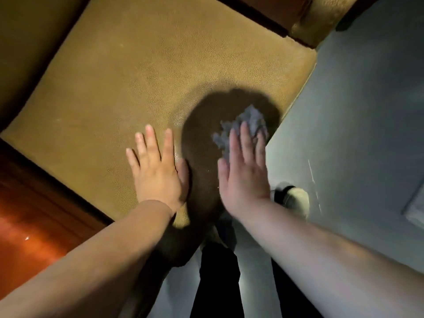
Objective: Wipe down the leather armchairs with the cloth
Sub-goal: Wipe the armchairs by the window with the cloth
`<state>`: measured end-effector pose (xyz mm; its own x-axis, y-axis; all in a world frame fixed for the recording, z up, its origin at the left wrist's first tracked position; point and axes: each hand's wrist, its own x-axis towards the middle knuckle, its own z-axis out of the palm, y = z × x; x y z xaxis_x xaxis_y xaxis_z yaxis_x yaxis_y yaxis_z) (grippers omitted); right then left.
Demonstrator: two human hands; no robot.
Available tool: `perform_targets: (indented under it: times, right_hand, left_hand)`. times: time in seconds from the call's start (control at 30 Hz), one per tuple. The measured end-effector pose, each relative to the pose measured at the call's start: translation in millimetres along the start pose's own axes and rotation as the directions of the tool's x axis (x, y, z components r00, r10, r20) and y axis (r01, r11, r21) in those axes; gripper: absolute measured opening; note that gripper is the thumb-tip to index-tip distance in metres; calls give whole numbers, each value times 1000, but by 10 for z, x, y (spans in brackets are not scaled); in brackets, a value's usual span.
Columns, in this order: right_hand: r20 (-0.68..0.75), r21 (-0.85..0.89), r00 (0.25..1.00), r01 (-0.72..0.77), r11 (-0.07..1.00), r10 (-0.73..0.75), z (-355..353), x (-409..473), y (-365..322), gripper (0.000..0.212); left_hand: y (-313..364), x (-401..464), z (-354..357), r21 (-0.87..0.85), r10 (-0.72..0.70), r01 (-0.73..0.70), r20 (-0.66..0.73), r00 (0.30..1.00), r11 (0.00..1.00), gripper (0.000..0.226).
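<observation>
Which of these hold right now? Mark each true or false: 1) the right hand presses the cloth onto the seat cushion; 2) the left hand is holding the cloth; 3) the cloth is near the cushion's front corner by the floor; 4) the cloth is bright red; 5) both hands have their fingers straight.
1) True. The right hand lies flat on the cloth, on the seat cushion.
2) False. The left hand rests flat on bare leather, apart from the cloth.
3) True. It sits close to the cushion edge beside the grey floor.
4) False. The cloth is grey-blue.
5) True. Neither of the hands is curled.
</observation>
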<state>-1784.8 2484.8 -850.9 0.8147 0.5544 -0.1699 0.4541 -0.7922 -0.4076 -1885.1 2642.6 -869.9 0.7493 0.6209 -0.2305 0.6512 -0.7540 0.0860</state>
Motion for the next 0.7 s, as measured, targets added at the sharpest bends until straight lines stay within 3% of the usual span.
perform_targets:
  times: [0.07, 0.1, 0.17, 0.23, 0.3, 0.37, 0.4, 0.43, 0.5, 0.6, 0.67, 0.7]
  right_hand:
    - [171, -29, 959, 234, 972, -226, 257, -794, -283, 73]
    - [222, -66, 919, 347, 936, -325, 324, -1011, -297, 74]
    - [180, -71, 878, 461, 884, -443, 361, -841, -71, 71]
    - [27, -100, 934, 358, 928, -357, 262, -245, 194, 65]
    - [-153, -44, 986, 68, 997, -74, 39, 491, 484, 61]
    - [-197, 51, 963, -178, 983, 185, -153, 921, 630, 63]
    - [-172, 93, 958, -216, 972, 229, -154, 920, 575, 64]
    - [-148, 90, 966, -201, 975, 213, -113, 782, 468, 65]
    - [-36, -18, 999, -20, 1000, 19, 3, 223, 209, 67]
    - [187, -90, 939, 308, 947, -287, 61, -348, 146, 71]
    - [169, -70, 915, 381, 922, -365, -44, 95, 475, 69]
    - [106, -74, 946, 315, 946, -306, -130, 435, 626, 69]
  left_hand:
    - [-188, 28, -75, 59, 239, -240, 35, 970, 969, 70]
    - [-261, 43, -99, 72, 294, -297, 49, 954, 952, 70]
    - [-328, 51, -110, 78, 322, -326, 53, 945, 942, 69]
    - [-295, 38, -107, 65, 315, -315, 16, 949, 947, 68]
    - [-262, 15, -89, 44, 302, -301, -16, 953, 953, 66]
    - [-266, 4, -102, 19, 298, -298, -25, 954, 954, 66]
    - [-259, 11, -119, 9, 299, -299, -23, 954, 954, 67]
    - [-245, 22, -148, -3, 296, -296, -18, 955, 955, 68]
    - [-150, 119, -249, -36, 271, -271, -18, 962, 962, 67]
    - [222, 502, -373, -120, 228, -232, -47, 973, 965, 65]
    - [545, 774, -397, -177, 180, -191, -75, 981, 966, 66]
    - [669, 862, -386, -182, 135, -149, -86, 987, 972, 67]
